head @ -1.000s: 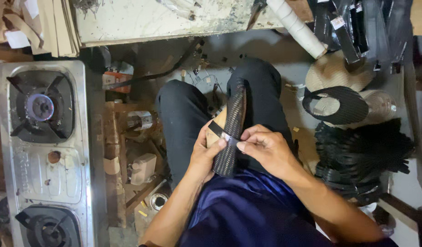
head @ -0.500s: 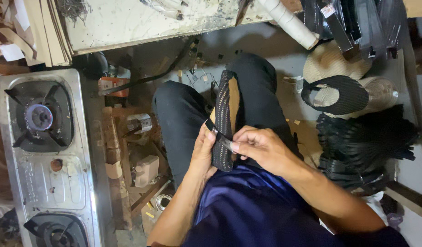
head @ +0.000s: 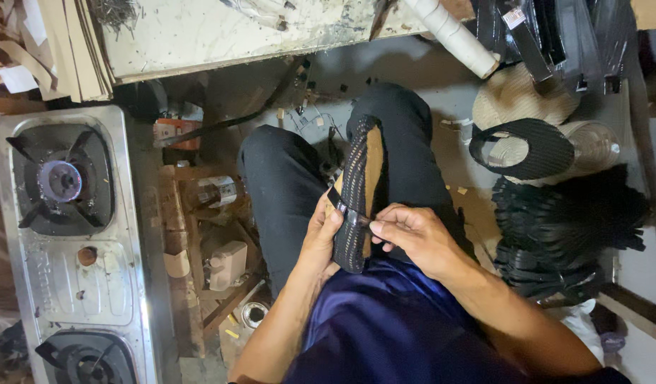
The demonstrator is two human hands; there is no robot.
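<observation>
I sit with my knees apart in dark trousers and hold a long shoe sole (head: 359,186) over my lap. It has a black woven edge and a tan inner face turned to the right. A black strap (head: 348,206) crosses its middle. My left hand (head: 319,238) grips the sole from the left, thumb on the strap. My right hand (head: 412,238) pinches the strap and the sole's right edge with its fingertips.
A two-burner steel gas stove (head: 65,235) stands at the left. Wood scraps and small cans (head: 221,249) lie between it and my leg. A pile of black straps (head: 562,227), a black woven insole (head: 530,149) and a white tube (head: 452,32) are at the right.
The sole has been rolled so its tan face now shows. My hands stay on its middle at the strap. The camera has shifted slightly.
</observation>
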